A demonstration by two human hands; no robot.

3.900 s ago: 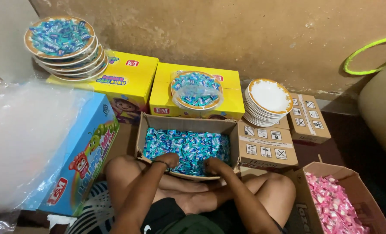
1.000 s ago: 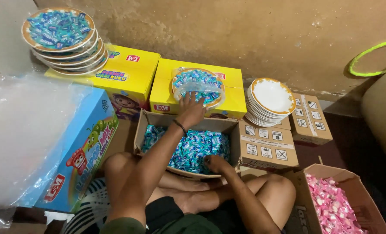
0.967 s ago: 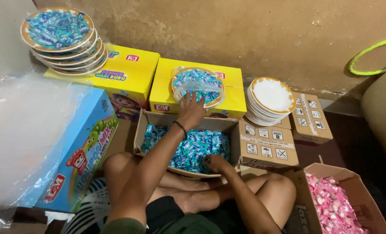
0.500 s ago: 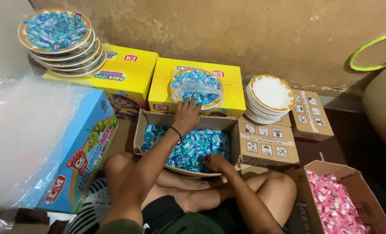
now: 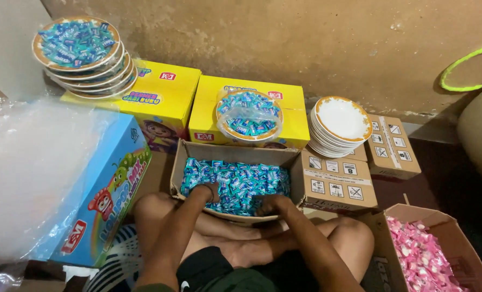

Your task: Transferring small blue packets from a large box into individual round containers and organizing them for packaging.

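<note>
**Both hands down in the box of blue sweets**

The person sits cross-legged on the floor with the open cardboard box [image 5: 182,162] against the shins. The left hand [image 5: 207,190] and the right hand [image 5: 270,204] are both sunk into the blue-wrapped sweets [image 5: 235,181] that fill it. The fingers of each hand are buried among the wrappers, so whether each grip is clenched on a handful or lying loose cannot be told; the curl of the knuckles hints at gathering, no more than that.

Straight ahead of both hands, beyond the far wall of the box, a plate of blue sweets under a clear wrap [image 5: 249,114] rests on a yellow carton [image 5: 208,108]. Ahead and to the right of the right hand stands a stack of empty white plates [image 5: 341,125] with gold rims. Far ahead and to the left of the left hand, a stack of filled plates [image 5: 78,48] sits on a second yellow carton [image 5: 159,92]. To the right of the right hand, past the knee, an open box holds pink sweets [image 5: 422,259].

As a judgement, the step in hand is scooping a portion. The next move would call for a closed double handful lifted clear of the box wall without spilling, and an empty plate brought within reach.
</note>
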